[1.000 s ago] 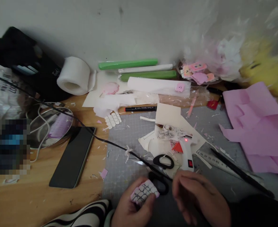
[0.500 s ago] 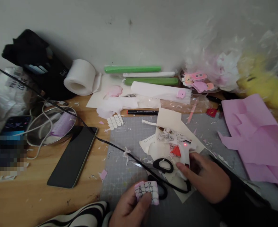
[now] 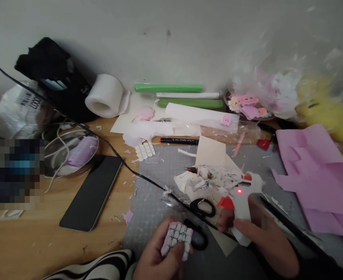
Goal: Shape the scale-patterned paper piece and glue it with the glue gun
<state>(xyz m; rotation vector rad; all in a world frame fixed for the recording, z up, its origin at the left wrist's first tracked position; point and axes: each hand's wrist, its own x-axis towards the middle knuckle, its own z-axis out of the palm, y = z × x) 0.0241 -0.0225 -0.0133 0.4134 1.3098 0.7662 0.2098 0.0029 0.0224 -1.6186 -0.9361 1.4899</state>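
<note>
My left hand (image 3: pixel 159 254) pinches a small pink-edged foam piece (image 3: pixel 178 235) with a black-lined, brick-like pattern on white. Its thumb lies across the front of the piece. Wrapped round the handle of a white hot glue gun (image 3: pixel 243 212) is my right hand (image 3: pixel 264 233). The gun has a red trigger and a lit red light; its nozzle points left and is caked with white residue. Black-handled scissors (image 3: pixel 203 207) lie between the hands, partly under the gun's black cord (image 3: pixel 148 179). Cream card (image 3: pixel 210 153) lies beneath the gun.
A grey cutting mat (image 3: pixel 153 186) carries paper scraps. Pink foam sheet (image 3: pixel 308 171) lies at right, a black phone (image 3: pixel 92 194) at left near a metal bowl (image 3: pixel 53 169). A marker (image 3: pixel 178 140), a patterned white piece (image 3: pixel 145 151), a paper roll (image 3: pixel 104 95) and green packs (image 3: pixel 168 88) sit farther back.
My right hand has closed round the glue gun's handle and raised and turned the gun slightly. My left hand has tilted the foam piece. The view has shifted a little.
</note>
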